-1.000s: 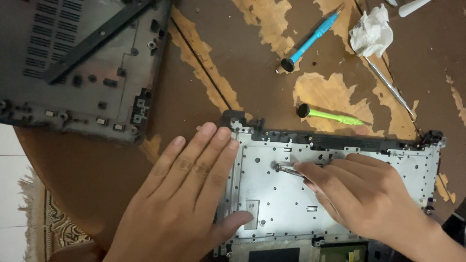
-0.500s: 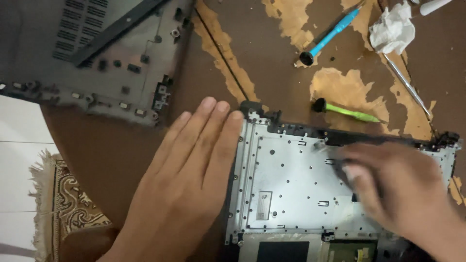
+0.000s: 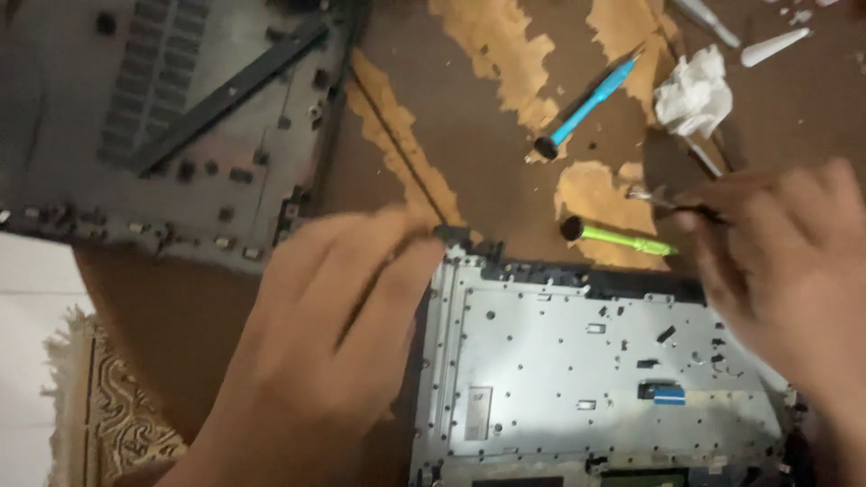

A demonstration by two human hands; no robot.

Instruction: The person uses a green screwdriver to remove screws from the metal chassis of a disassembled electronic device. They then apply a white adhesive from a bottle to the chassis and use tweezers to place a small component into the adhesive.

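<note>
While our left hand (image 3: pixel 334 352) lies palm down over the upper left corner of the laptop chassis (image 3: pixel 586 370), its fingers pressed together and their tips touching the dark hinge edge, the silver metal plate of the chassis fills the near right part of the worn brown table (image 3: pixel 487 126). Our right hand (image 3: pixel 794 261) hovers blurred above the chassis's right end, fingers pinching thin tweezers (image 3: pixel 677 204). Just beyond the chassis lies a green screwdriver (image 3: pixel 622 240), then a blue screwdriver (image 3: pixel 588 104) and a crumpled white tissue (image 3: pixel 695 93). Farther left rests the dark grey bottom cover (image 3: pixel 162 126).
</note>
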